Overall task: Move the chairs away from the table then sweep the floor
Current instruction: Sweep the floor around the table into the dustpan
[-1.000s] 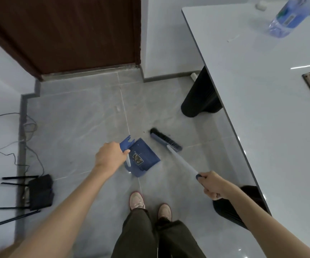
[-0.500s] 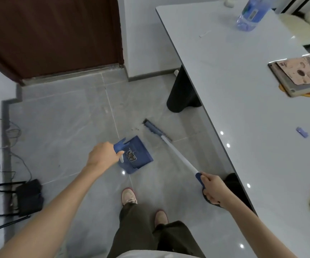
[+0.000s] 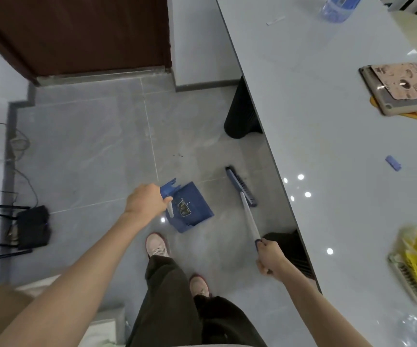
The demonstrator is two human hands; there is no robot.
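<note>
Dustpan (image 3: 192,206), blue plastic, in left hand (image 3: 146,202), bristled broom (image 3: 248,216) in right hand (image 3: 268,256)

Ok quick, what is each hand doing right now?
Left hand: closed, gripping the handle of the blue dustpan.
Right hand: closed, gripping the end of the broom handle.

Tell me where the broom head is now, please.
In the head view, the broom head is down at the floor right of centre, between the blue dustpan and the edge of the white table.
</note>
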